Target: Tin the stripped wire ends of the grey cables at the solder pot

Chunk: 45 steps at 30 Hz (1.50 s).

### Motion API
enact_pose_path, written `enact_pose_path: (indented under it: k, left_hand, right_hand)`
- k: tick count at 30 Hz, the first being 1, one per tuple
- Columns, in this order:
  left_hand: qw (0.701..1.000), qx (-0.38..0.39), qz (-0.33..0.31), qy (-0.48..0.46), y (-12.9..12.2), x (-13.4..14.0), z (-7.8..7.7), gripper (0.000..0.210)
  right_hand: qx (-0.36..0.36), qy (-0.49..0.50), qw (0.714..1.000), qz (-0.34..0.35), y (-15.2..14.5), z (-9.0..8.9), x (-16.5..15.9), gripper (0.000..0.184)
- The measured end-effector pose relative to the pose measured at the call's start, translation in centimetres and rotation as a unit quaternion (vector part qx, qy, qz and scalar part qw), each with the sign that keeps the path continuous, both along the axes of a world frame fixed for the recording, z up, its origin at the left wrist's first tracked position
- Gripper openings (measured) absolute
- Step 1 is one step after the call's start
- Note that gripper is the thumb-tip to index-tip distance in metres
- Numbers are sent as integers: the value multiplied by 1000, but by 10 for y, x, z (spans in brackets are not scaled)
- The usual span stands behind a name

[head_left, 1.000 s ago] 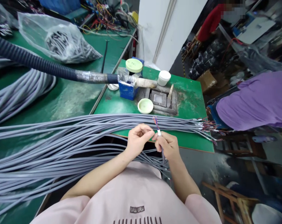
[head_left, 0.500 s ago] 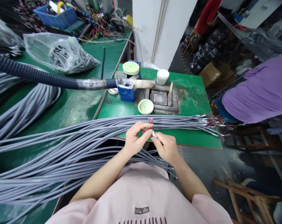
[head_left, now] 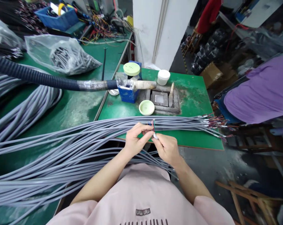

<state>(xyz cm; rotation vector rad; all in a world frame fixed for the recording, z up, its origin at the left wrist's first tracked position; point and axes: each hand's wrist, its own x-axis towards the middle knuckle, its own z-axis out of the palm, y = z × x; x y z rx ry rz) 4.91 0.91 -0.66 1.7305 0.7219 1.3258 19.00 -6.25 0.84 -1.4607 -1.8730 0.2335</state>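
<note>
Grasping a grey cable [head_left: 155, 136] by its white end, the right hand [head_left: 167, 147] holds it at the near edge of the bench [head_left: 195, 93]. The left hand [head_left: 137, 139], its thumb and forefinger brought together, pinches the coloured wires [head_left: 154, 125] that stand out of that end. On this cable the grey jacket is already off the wires; they look only partly spread, so the work on them seems unfinished, though the fingers hide how far it has gone.

Just beyond the hands lies the bundle [head_left: 103, 129], running left to right. Its right-hand tips [head_left: 217, 121] also show bare, loose wires. Whether those have been handled cannot be told.

Farther off sits a shallow green dish [head_left: 146, 108], pale inside, beside a square pot [head_left: 159, 99] holding something silvery, with a scraper [head_left: 171, 95] at its right. A white tub [head_left: 164, 78] is beyond, its contents hidden. To the left, the hose [head_left: 57, 80] reaches over a blue box [head_left: 128, 96]; on the far left, a clear bag [head_left: 68, 57] holds short grey pieces, and a blue basket [head_left: 58, 19] holds a yellow ring among other items.
</note>
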Motion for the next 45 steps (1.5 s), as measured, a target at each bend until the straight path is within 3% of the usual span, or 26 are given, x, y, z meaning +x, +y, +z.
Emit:
enact_pose_path:
  k: [4,9,14,18,22,25,28,33,37,41,45]
  left_hand:
    - [990,-135,-30,-19,2,-1,6,10]
    - [949,-294,-98,-57,8,-3,15,19]
    - [929,-343,-110,-79,12,0,22,26]
    - [931,-335,-122,-80,14,3,26,27]
    - [956,-268,-101,-65,10,4,21,23]
    - [988,-145,-27,-47,3,3,12,13]
    - [998,-46,16,-27,-2,4,4,7]
    - [999,19,37,-12,-3,6,4,8]
    - [981,193,27,25,-3,7,4,7]
    - [953,297,36,42,-4,7,2,11]
    - [949,309,22,54,-6,8,3,14]
  right_hand:
    - [-12,-8,1000,1,0,-1,0,26]
    - [-13,-14,1000,-2,1,-2,0,25]
    - [-12,-26,1000,-4,1,-3,-1,27]
    - [-13,-26,1000,-5,1,-2,-1,26]
    - [-49,33,998,-1,0,0,-2,27]
    - [-120,135,984,1,1,5,-1,31]
    - [-174,233,957,7,2,8,-1,35]
    - [-244,375,894,22,5,1,2,37]
    - [-279,474,834,44,9,-5,6,42]
    - [-302,505,807,51,13,0,9,40]
    - [-300,526,795,23,16,10,8,29]
